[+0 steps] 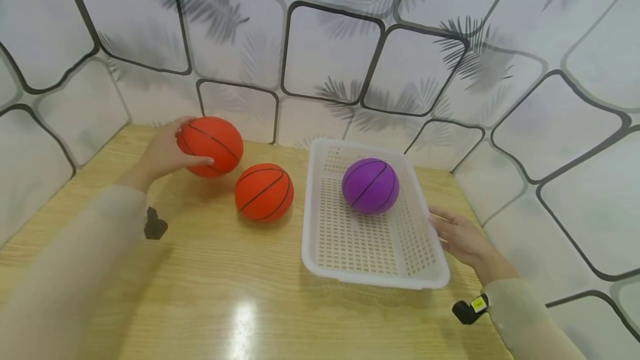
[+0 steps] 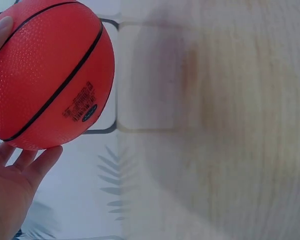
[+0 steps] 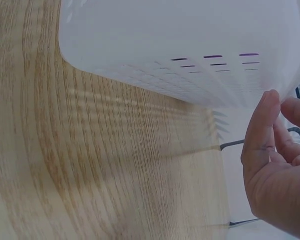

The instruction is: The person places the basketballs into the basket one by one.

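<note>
My left hand (image 1: 167,151) holds a red toy basketball (image 1: 212,146) with black lines at the back left. Thumb and fingers spread around the ball, which the left wrist view shows apart from the table. A second red ball (image 1: 264,192) sits on the table between it and a white plastic basket (image 1: 311,226). Inside the basket, towards its back, lies a purple ball (image 1: 370,186). My right hand (image 1: 460,236) is at the basket's right side, its extended fingertips touching the outside near the rim.
The light wood table (image 1: 200,293) meets a wall covering (image 1: 330,54) with a grey line and leaf pattern at the back and right. Black devices are on both wrists, the right one (image 1: 469,310) carrying a yellow label.
</note>
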`<act>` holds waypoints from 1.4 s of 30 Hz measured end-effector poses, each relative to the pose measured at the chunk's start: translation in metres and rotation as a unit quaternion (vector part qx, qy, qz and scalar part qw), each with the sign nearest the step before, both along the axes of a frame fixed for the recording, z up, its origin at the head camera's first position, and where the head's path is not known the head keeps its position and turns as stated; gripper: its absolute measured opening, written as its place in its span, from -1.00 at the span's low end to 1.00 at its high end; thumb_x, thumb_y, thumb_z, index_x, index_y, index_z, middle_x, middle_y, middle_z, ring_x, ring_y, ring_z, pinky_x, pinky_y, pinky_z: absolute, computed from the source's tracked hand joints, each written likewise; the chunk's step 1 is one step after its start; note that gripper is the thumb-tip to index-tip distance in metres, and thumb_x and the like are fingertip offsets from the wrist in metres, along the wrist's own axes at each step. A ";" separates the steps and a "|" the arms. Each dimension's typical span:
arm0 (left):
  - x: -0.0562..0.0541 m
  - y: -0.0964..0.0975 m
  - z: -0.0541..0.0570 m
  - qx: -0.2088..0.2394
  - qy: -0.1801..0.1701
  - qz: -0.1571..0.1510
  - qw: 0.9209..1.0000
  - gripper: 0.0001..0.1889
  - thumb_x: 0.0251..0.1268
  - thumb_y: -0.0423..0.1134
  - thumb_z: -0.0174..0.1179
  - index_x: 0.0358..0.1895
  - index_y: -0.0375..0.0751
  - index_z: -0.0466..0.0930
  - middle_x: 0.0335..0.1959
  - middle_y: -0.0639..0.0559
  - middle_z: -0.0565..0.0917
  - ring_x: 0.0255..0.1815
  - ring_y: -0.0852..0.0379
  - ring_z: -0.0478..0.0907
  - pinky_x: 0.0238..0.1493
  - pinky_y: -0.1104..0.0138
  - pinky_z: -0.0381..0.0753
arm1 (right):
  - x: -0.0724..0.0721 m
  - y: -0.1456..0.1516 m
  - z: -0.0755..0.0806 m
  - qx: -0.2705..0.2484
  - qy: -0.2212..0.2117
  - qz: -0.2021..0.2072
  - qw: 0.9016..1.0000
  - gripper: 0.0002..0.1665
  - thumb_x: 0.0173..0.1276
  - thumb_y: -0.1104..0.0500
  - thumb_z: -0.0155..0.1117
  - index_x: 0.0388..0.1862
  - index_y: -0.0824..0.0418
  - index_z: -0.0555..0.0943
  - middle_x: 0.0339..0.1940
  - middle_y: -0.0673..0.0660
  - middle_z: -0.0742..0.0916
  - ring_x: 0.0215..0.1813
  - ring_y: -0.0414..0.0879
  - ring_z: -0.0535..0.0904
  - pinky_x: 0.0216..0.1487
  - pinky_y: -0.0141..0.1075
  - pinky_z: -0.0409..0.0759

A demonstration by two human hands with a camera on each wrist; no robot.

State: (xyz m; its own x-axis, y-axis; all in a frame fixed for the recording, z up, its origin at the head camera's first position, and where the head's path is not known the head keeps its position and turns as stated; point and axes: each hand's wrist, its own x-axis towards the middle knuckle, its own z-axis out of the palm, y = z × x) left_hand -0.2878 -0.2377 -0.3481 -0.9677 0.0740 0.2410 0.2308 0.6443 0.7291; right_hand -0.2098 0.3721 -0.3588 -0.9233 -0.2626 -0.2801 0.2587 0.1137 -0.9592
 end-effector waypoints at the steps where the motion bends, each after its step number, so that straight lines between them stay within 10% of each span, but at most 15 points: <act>1: 0.000 0.000 0.005 0.000 0.001 0.001 1.000 0.01 -0.12 -0.12 0.53 0.42 -0.29 0.12 0.26 -0.37 0.29 0.18 -0.33 0.24 0.08 -0.24 0.35 | 0.000 0.000 0.001 0.002 0.001 0.001 1.000 -0.33 0.52 0.19 -0.01 0.47 0.37 0.03 -0.05 -0.05 0.68 -0.02 -0.17 0.59 0.00 -0.28 0.57; 22: -0.001 0.042 0.067 0.014 0.014 -0.047 0.999 0.00 -0.15 -0.07 0.54 0.44 -0.02 0.16 0.28 -0.22 0.35 0.25 -0.23 0.25 0.03 -0.21 0.40 | -0.003 0.001 0.002 0.010 0.001 0.006 1.000 -0.30 0.52 0.18 -0.01 0.49 0.38 -0.02 -0.01 -0.03 0.67 0.00 -0.17 0.58 0.00 -0.28 0.57; 42: 0.010 0.135 0.066 0.041 0.017 -0.177 0.983 -0.02 -0.25 -0.08 0.58 0.38 0.03 0.25 0.24 0.00 0.42 0.23 -0.03 0.30 -0.02 0.00 0.53 | 0.000 0.001 0.001 -0.004 -0.002 0.002 1.000 -0.39 0.52 0.19 -0.01 0.46 0.31 0.13 -0.01 -0.02 0.67 0.00 -0.15 0.58 0.02 -0.26 0.56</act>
State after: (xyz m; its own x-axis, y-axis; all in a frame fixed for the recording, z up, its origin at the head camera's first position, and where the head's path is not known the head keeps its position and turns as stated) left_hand -0.2776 -0.1026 -0.2826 -0.8764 0.3835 0.2914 0.4544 0.4580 0.7640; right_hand -0.2099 0.3733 -0.3576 -0.9214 -0.2685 -0.2810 0.2613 0.1072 -0.9593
